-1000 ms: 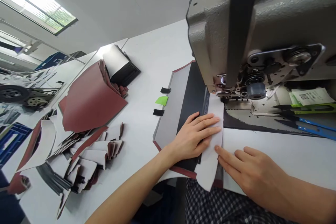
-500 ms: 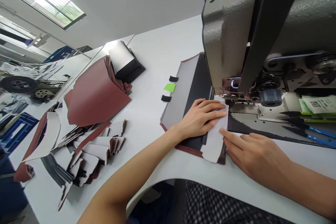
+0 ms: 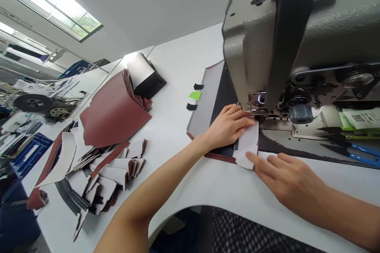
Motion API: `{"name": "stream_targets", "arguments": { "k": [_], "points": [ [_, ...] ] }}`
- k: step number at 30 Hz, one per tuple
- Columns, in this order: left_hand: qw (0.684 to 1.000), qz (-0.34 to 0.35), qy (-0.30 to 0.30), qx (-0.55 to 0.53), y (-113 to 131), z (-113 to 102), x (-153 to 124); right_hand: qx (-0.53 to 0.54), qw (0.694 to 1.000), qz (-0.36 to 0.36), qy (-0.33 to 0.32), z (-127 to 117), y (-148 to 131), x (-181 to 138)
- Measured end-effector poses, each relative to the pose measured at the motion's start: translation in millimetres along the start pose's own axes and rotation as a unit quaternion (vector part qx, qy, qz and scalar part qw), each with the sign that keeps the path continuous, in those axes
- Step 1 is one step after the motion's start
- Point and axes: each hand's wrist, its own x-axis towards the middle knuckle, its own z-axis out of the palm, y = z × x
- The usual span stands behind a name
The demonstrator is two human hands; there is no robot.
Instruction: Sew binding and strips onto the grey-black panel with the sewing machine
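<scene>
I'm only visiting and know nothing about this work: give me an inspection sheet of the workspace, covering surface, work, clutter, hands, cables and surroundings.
Surface: white table, front edge curved inward.
Work: grey-and-black panel with maroon edging; white strip over its right side, far end at the sewing machine.
Clutter: maroon sheets, dark stack and loose scraps at left; blue-handled tool and label at right.
Hands: left hand lies across panel and strip; right hand has a fingertip on the strip's near end.
Cables: nothing seen near the hands; far left too blurred to tell.
Surroundings: window, blue crate and a wheeled mechanism at left.
</scene>
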Motion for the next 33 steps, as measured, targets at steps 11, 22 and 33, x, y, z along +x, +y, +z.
{"name": "stream_targets", "arguments": {
  "k": [11,22,33],
  "points": [
    [0.994,0.044,0.043,-0.086,20.8,12.2,-46.7,-0.029,0.999,0.001,-0.018,-1.1,-10.2,-2.0],
    [0.996,0.040,0.031,-0.072,5.5,12.0,-27.9,-0.047,0.998,0.025,-0.015,-2.0,2.9,5.8],
    [0.998,0.039,0.018,-0.048,-17.1,7.3,0.7,0.087,0.987,0.134,0.027,2.4,38.1,9.2]
  ]
}}
